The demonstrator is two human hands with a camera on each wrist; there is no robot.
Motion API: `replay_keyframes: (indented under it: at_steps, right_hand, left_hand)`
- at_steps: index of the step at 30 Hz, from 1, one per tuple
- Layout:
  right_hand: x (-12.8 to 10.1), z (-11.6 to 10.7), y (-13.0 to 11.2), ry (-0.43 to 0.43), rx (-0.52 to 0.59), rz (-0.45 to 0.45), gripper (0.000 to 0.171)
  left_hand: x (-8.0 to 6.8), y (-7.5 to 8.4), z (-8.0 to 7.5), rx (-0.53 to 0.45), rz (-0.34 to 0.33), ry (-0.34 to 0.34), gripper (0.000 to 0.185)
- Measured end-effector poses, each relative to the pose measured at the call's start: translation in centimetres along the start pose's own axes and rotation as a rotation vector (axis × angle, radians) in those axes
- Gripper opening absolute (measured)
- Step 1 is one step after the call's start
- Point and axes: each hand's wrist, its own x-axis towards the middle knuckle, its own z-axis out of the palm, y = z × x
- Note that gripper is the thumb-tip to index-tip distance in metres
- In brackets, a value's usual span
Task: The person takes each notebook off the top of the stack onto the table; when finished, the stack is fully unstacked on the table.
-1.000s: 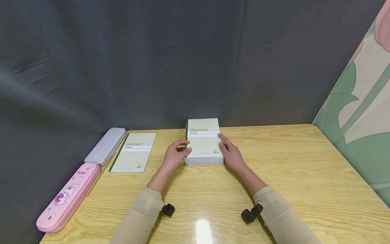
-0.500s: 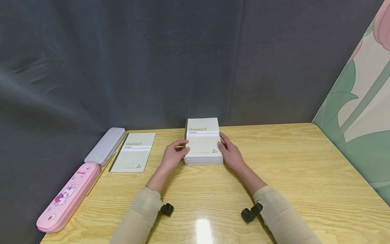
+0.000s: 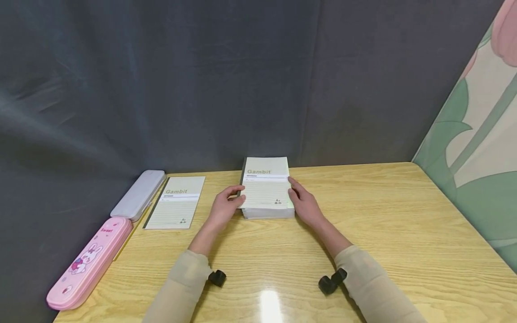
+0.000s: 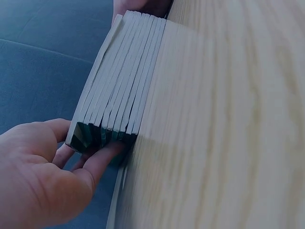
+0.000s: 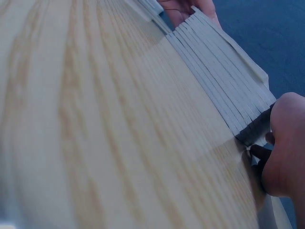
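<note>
Near the table's (image 3: 404, 233) back edge, the left hand (image 3: 221, 211) and right hand (image 3: 304, 205) grip opposite sides of the notebook stack (image 3: 266, 188), fingers curled.

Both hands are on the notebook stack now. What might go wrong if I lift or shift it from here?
1. The top notebook already sits askew on the stack; it may slide off if tilted.
2. The left hand and right hand touch only the stack's sides, and the left wrist view shows the spines fanned, so loose middle books may slip out.
3. The stack sits near the table's back edge; a forward push may tip it off.
</note>
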Motion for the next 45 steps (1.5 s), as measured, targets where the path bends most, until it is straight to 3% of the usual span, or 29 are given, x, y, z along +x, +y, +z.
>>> replay_keyframes:
  at_steps: [11, 27, 33, 45]
  right_hand:
    - [0.3, 0.0, 0.3, 0.018, -0.197, -0.022, 0.053]
    - [0.1, 0.0, 0.3, 0.029, -0.186, -0.033, 0.051]
    - [0.1, 0.1, 0.2, 0.024, -0.18, -0.03, 0.051]
    - [0.2, -0.1, 0.3, 0.03, -0.176, -0.029, 0.051]
  left_hand:
    - [-0.5, -0.3, -0.8, -0.074, 0.001, -0.003, 0.034]
    - [-1.7, -0.3, -2.4, -0.153, -0.045, -0.015, 0.036]
    - [-2.0, -0.6, -3.1, -0.135, -0.06, 0.038, 0.037]
    - [-3.1, -1.0, -5.8, -0.221, -0.081, 0.059, 0.042]
